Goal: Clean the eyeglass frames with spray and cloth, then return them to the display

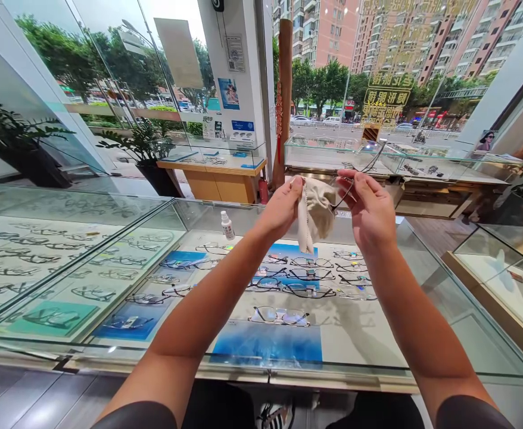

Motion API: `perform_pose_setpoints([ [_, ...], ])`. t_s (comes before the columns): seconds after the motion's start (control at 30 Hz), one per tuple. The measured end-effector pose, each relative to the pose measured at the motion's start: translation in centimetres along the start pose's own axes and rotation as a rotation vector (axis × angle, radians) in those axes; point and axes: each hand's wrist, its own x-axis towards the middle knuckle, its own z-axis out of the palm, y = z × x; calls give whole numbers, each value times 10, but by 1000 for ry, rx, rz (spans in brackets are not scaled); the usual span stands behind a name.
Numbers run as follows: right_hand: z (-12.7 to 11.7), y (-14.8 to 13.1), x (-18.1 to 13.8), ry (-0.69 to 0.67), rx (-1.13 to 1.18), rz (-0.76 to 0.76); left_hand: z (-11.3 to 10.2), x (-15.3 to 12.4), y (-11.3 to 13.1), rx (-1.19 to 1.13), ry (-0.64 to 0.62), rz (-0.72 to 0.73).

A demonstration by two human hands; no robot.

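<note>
Both hands are raised above a glass display counter. My left hand [282,205] grips a beige cleaning cloth [317,208] with zigzag edges, its thumb on top and a corner hanging down. My right hand [371,205] pinches the thin dark temple of a pair of eyeglasses [344,202] between thumb and fingers. One temple sticks out up and to the right past the fingers. The cloth is bunched around the front of the glasses, so the lenses are mostly hidden.
A small white bottle [227,225] stands on the glass counter [355,351]. Inside it lie several glasses frames [279,316] on blue cards. More display cases [503,280] stand right and by the window. A potted plant [148,149] and a red fire extinguisher [263,189] are beyond.
</note>
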Motion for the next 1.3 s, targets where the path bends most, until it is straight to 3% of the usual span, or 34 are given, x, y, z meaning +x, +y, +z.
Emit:
perform_pose_setpoints([
  [0.17, -15, -5, 11, -5, -21, -27, -11, 11, 10, -230, 287, -303],
  [0.27, -19, -9, 14, -39, -58, -8, -18, 10, 21, -237, 279, -500],
  [0.37, -22, -13, 13, -104, -101, 28, -25, 6, 27, -90, 177, -521],
  [0.47, -22, -18, 12, -197, -128, 61, -32, 4, 25, 184, 107, -361],
  [0.63, -22, -23, 11, -281, -138, 86, -38, 3, 24, 708, 51, 213],
  [0.73, -22, -25, 11, -332, -184, 69, -35, -2, 29, 973, 4, 465],
  [0.87, -26, -32, 8, -440, -309, 14, -26, -11, 40, 1113, 20, 589],
  [1.03, -26, -46, 2, -548, -468, -33, -13, -22, 56, 1086, 24, 702],
  [1.2, -21, -59, -6, -591, -643, -81, -2, -32, 58, 1203, -75, 972],
  [1.3, -18, -64, -11, -591, -706, -72, 3, -33, 50, 1274, 5, 1138],
])
